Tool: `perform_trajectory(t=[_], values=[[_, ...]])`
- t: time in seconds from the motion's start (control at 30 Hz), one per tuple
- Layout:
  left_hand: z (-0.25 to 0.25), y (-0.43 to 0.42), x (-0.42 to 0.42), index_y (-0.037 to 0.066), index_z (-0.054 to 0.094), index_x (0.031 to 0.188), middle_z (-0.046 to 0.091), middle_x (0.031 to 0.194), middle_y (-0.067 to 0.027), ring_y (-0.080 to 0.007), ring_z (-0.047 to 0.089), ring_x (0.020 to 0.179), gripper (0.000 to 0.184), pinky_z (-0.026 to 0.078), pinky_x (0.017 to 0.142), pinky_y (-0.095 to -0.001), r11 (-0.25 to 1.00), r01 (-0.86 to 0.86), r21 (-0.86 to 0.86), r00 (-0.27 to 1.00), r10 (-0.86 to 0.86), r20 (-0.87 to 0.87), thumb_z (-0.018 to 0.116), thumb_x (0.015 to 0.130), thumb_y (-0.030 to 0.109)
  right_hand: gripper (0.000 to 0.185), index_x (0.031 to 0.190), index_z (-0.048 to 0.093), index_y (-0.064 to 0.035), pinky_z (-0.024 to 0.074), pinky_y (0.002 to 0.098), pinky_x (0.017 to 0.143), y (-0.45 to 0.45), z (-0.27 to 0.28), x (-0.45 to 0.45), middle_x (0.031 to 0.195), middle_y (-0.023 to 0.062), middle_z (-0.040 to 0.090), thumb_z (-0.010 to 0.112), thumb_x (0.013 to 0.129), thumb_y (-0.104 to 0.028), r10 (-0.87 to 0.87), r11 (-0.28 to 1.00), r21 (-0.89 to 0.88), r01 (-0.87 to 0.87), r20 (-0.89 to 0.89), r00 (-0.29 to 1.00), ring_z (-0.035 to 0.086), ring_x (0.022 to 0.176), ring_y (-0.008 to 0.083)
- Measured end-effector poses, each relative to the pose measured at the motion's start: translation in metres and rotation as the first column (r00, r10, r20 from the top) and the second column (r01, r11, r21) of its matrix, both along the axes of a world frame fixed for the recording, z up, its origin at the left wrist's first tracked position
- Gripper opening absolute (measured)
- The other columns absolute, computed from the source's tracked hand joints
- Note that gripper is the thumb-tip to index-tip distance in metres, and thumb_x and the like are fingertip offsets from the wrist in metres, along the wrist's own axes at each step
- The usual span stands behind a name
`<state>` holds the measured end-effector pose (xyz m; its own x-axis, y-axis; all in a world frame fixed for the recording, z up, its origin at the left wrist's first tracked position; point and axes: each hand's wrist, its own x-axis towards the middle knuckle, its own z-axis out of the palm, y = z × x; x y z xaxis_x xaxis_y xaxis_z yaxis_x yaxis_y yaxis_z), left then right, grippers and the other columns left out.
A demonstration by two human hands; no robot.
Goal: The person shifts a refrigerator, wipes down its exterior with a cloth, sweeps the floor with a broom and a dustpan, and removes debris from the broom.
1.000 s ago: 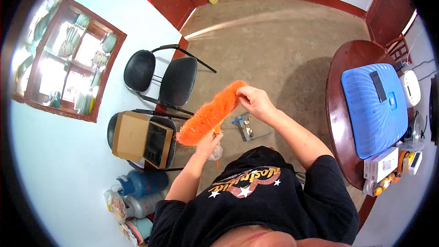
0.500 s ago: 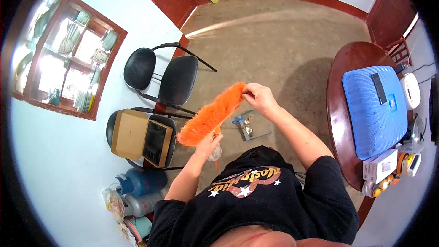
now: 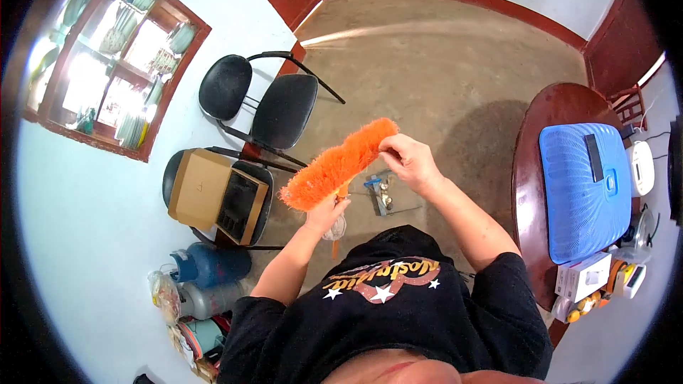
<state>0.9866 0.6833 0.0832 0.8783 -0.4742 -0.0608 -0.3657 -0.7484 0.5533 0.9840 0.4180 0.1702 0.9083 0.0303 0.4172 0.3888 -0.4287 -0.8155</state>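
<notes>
A fluffy orange duster stretches diagonally in front of my chest. My left hand is wrapped round its handle, just under the bristle head. The handle's orange lower end shows beneath that hand, beside a whitish bundle that I cannot make out clearly. At the head's upper right end, my right hand pinches the bristles between thumb and fingers. On the floor below lies what looks like a dustpan with a blue part and small scraps.
Two black chairs stand along the left wall, one bearing an open cardboard box. Gas cylinders are at lower left. The round table on the right carries a blue mesh cover and a white box.
The view has shifted slightly. The duster's head has tilted a little, and my right hand has slid slightly along its end. Both hands keep their hold.
</notes>
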Motion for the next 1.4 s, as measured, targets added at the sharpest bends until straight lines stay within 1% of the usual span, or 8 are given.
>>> perform_trajectory(t=[0.27,0.4,0.63,0.97,1.03,1.13,1.3,1.4], values=[[-0.016,0.002,0.001,0.003,0.054,0.105,0.058,0.091,-0.0142,-0.0302,0.056,0.088,0.041,0.043,0.077,-0.0369,1.0,0.007,-0.002,1.0,-0.007,-0.016,0.055,0.083,0.037,0.008,0.083,0.056,-0.0046,0.0475,0.033,0.063,0.009,-0.008,0.006,0.077,0.0125,0.057,0.059,0.075,-0.005,-0.064,0.998,-0.019,0.066,0.082,0.995,0.058,0.071,0.028],[-0.014,0.004,0.002,0.005,0.052,0.11,0.056,0.101,-0.0147,-0.0311,0.053,0.097,0.042,0.04,0.084,-0.0387,0.994,0.012,0.106,0.999,-0.017,0.045,0.058,0.081,0.033,0.006,0.083,0.057,-0.0039,0.0454,0.0256,0.059,0.002,0.022,0.005,0.072,0.0079,0.055,0.058,0.077,-0.005,-0.093,0.975,0.197,0.099,-0.036,0.995,0.054,0.063,0.0158],[-0.019,-0.005,0.007,0.01,0.051,0.116,0.047,0.121,-0.0113,-0.031,0.042,0.113,0.048,0.034,0.095,-0.042,0.994,0.028,0.11,1.0,-0.026,-0.015,0.065,0.075,0.028,0.01,0.085,0.053,-0.0028,0.0447,0.0282,0.059,0.032,0.07,-0.009,0.073,0.0087,0.054,0.058,0.077,0.0,0.344,0.939,-0.039,-0.342,0.068,0.937,0.054,0.063,0.0203],[-0.04,-0.005,0.007,0.014,0.049,0.119,0.047,0.123,-0.0089,-0.028,0.042,0.117,0.049,0.036,0.095,-0.0403,0.998,0.004,0.055,0.999,-0.002,-0.036,0.064,0.076,0.032,0.011,0.088,0.055,-0.003,0.0463,0.0299,0.061,0.05,0.049,0.004,0.077,0.0129,0.058,0.056,0.077,-0.001,0.355,0.901,-0.291,-0.322,0.067,0.932,0.057,0.067,0.026],[-0.036,-0.005,0.004,0.012,0.055,0.1,0.062,0.086,-0.0098,-0.03,0.06,0.081,0.03,0.048,0.07,-0.0405,0.999,-0.008,0.054,0.98,-0.003,0.197,0.063,0.075,0.028,0.009,0.086,0.055,-0.0027,0.0455,0.0277,0.061,0.045,0.054,0.004,0.075,0.0103,0.057,0.056,0.077,-0.001,0.295,0.942,-0.177,-0.285,0.034,0.955,0.056,0.065,0.0209],[-0.03,-0.003,0.002,0.012,0.055,0.099,0.062,0.084,-0.0106,-0.0302,0.06,0.08,0.03,0.049,0.069,-0.0406,0.998,0.032,0.061,0.983,-0.043,0.177,0.063,0.075,0.028,0.008,0.083,0.056,-0.003,0.0449,0.0252,0.058,0.03,0.053,0.01,0.072,0.0086,0.056,0.055,0.076,0.0,0.152,0.973,0.193,-0.125,-0.133,0.979,0.055,0.062,0.0144],[-0.039,0.0,0.003,0.013,0.055,0.1,0.062,0.084,-0.0112,-0.0302,0.06,0.079,0.031,0.049,0.068,-0.0402,0.998,0.011,0.065,0.991,-0.019,0.133,0.063,0.073,0.028,0.01,0.084,0.054,-0.0014,0.0466,0.0331,0.066,0.036,0.062,0.007,0.079,0.0129,0.058,0.058,0.076,-0.004,0.307,0.948,-0.069,-0.31,-0.057,0.95,0.058,0.074,0.0284],[-0.041,-0.001,0.003,0.014,0.056,0.099,0.062,0.084,-0.0113,-0.0302,0.06,0.079,0.031,0.049,0.067,-0.0403,0.999,0.014,0.042,0.99,-0.02,0.141,0.063,0.073,0.029,0.01,0.085,0.055,-0.0013,0.0454,0.0278,0.062,0.045,0.057,0.011,0.077,0.0096,0.056,0.059,0.076,-0.001,0.382,0.912,-0.125,-0.392,-0.095,0.919,0.056,0.067,0.0196]])
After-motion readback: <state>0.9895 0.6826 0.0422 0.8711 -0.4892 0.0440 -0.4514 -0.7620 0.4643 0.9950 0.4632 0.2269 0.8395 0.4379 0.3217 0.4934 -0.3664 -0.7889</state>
